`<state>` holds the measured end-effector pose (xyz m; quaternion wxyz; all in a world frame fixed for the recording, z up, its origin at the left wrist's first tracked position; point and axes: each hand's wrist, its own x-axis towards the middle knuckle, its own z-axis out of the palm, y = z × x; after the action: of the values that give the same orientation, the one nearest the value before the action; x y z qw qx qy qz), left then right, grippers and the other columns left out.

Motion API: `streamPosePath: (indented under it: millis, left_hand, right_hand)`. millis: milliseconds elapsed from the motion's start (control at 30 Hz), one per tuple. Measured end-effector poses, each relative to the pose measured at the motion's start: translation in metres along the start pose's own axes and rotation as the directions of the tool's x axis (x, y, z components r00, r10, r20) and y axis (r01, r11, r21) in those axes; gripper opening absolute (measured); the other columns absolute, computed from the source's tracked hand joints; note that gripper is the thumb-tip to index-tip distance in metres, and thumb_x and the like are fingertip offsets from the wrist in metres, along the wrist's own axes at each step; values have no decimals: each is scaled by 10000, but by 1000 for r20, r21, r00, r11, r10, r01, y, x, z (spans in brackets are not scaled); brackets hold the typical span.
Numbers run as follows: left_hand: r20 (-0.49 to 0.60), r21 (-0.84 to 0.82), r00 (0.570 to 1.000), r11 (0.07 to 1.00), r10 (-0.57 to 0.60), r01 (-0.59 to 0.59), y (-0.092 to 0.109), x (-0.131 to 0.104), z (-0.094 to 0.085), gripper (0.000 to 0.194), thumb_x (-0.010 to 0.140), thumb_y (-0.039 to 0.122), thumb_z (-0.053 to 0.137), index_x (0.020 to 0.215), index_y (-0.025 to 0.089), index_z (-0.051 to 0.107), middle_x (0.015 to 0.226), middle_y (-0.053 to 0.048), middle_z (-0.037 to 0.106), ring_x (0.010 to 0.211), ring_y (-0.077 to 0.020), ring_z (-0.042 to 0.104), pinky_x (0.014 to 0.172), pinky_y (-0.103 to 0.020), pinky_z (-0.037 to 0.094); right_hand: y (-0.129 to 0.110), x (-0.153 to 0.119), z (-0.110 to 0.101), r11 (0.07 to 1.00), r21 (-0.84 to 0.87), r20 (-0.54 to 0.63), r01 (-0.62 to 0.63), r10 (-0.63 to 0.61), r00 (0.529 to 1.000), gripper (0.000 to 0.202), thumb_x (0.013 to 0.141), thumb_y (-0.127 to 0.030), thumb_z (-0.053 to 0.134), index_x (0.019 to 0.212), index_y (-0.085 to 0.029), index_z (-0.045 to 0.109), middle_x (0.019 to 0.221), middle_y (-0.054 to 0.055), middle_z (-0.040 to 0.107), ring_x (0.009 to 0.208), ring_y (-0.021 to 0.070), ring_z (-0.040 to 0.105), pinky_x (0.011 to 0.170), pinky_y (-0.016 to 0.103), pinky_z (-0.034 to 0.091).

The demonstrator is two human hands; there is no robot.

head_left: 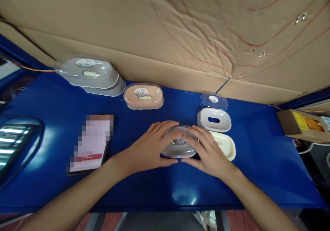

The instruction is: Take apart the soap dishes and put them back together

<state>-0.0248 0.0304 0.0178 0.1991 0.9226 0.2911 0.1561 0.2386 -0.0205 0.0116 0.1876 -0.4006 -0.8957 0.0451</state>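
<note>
A grey oval box with a clear lid (182,150) rests on the blue table between my hands. My left hand (154,146) is wrapped round its left side, thumb at the front edge. From the right, my right hand (206,148) grips the same box, its fingers over the lid. Partly behind my right hand lies a cream oval tray (228,146). Farther back are a white oval piece with a slot (219,121) and a clear lid (220,103) with a round label.
A pink lidded box (152,102) stands behind, left of centre. Stacked grey boxes (103,81) are at the back left. A phone (91,141) lies left on the blue table (144,193). A cardboard box (291,124) sits at the right edge; a brown cardboard wall (103,24) rises behind.
</note>
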Motion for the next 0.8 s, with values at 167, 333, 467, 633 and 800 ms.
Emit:
streamPosePath:
  millis: [167,333,467,633,800]
  left_hand:
    - [1,4,1000,1000,-3,3,1,-2,3,634,920,399,760,1480,267,494,1636,-166,428,1488,-359,453,1177,-552,450]
    - [-25,51,1000,999,18,-16,0,-1,7,631,951,350,715,1524,276,461,1682,-185,352,1547,-384,370,1189,-589,433]
    - [-36,26,999,1000,15,-14,-3,0,9,627,946,332,710,1523,293,469,1675,-195,344,1544,-391,372,1183,-600,437]
    - [-56,7,998,999,36,-36,-4,3,8,594,923,304,709,1482,286,511,1648,-181,379,1530,-380,386,1189,-584,428]
    - [-36,21,999,1000,21,-21,-1,3,4,592,855,303,745,1416,282,557,1580,-173,434,1461,-393,442,1150,-579,450]
  right_hand:
    - [0,-1,-3,999,28,-45,-17,18,999,641,988,-507,685,1497,-175,483,1458,188,591,1437,349,518,1128,529,549]
    - [-2,0,-2,997,35,-103,-72,76,992,586,976,-509,700,1423,-175,522,1407,191,621,1409,361,559,1071,550,598]
    - [-2,-1,0,996,30,-125,-82,85,989,563,962,-508,723,1389,-193,535,1363,188,632,1415,380,556,1081,589,586]
    - [-6,-4,4,993,16,-136,-117,118,984,551,943,-524,742,1319,-167,555,1299,200,638,1436,399,543,1073,590,595]
    - [-8,-5,4,994,42,-117,-102,106,987,538,944,-558,719,1283,-171,563,1273,197,656,1413,381,579,1018,511,646]
